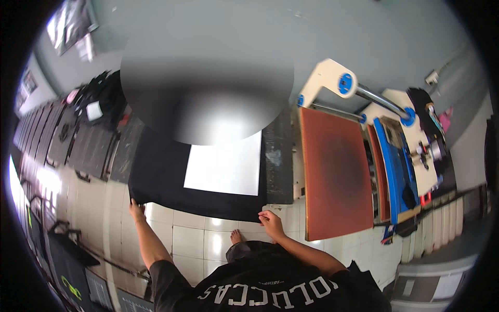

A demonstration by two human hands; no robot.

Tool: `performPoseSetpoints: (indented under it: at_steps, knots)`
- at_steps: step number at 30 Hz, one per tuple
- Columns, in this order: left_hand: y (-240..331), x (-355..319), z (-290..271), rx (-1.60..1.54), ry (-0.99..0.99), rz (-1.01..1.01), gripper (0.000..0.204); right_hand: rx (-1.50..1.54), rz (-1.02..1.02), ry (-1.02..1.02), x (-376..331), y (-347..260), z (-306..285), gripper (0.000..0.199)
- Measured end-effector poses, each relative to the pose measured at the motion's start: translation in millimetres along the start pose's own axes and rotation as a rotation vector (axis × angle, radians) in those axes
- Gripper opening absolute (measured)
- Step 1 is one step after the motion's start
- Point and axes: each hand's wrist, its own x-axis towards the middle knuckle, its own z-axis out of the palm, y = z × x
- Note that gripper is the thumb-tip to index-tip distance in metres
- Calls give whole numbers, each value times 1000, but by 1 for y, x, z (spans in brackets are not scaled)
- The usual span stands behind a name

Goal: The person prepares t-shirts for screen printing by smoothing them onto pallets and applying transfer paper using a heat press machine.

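Note:
A black cloth (161,177), which looks like a garment's lower part, is spread over a dark board, its near edge hanging toward me. On it lies a plain white rectangular sheet (223,169). My left hand (136,209) pinches the cloth's near left corner. At the near right corner my right hand (271,223) has its fingers closed on the cloth's edge. A large blurred oval covers the far part of the cloth and sheet, so what lies there is hidden.
To the right stands a press machine with a reddish-brown flat pad (335,174), a cream frame (325,78) and a blue part (395,166). Dark boards (86,143) line up at the left, with a heap of black cloth (101,96) behind. The floor (187,234) is pale tile.

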Motion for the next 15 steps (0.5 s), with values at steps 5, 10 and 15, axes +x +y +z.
performPoseSetpoints:
  at_steps: [5, 10, 15]
  knots:
    - [-36, -5, 18, 514, 279, 94, 35, -175, -111, -228, -15, 24, -23, 28]
    - [-10, -118, 136, 355, 302, 705, 34, 247, 82, -407, -82, -21, -130, 34]
    - [29, -372, 301, 278, -510, 800, 28, 406, 94, 202, -190, 11, -266, 30]
